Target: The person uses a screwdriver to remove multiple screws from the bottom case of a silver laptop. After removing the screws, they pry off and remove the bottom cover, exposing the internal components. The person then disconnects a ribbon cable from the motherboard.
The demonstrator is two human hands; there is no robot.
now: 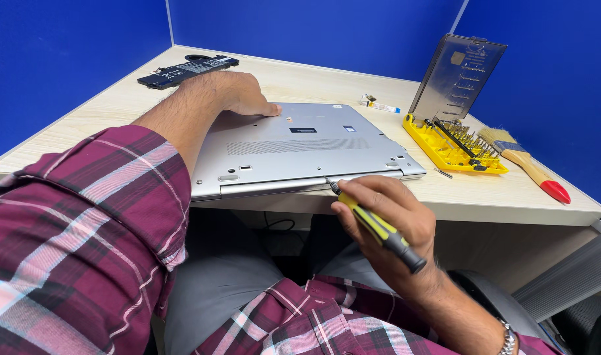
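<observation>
The right hand (392, 227) has its fingers (372, 194) curled closed around a screwdriver (374, 223), gripping it near the tip end. The screwdriver has a yellow and black handle with a black end cap and a short dark shaft. Its long axis runs diagonally: the tip points up and to the left, meeting the near edge of a laptop (300, 148), while the handle end slants down and to the right, past the wrist side of the palm.

The laptop lies closed and upside down on the worktop (353, 82), its silver base facing up, with a vent strip, small screw holes and rubber feet showing. Its near edge slightly overhangs the worktop's front.

The left hand (238, 92) lies flat on the laptop's far left corner, fingers bent down and pressing on the base, holding nothing.

Further out, a black battery pack (185, 70) rests at the far left of the worktop. To the right stand a yellow bit set (453, 150) with its clear lid propped upright, and just beside it a brush (524, 161) with a wooden, red-tipped handle. A small white tube (379, 104) lies behind the laptop.
</observation>
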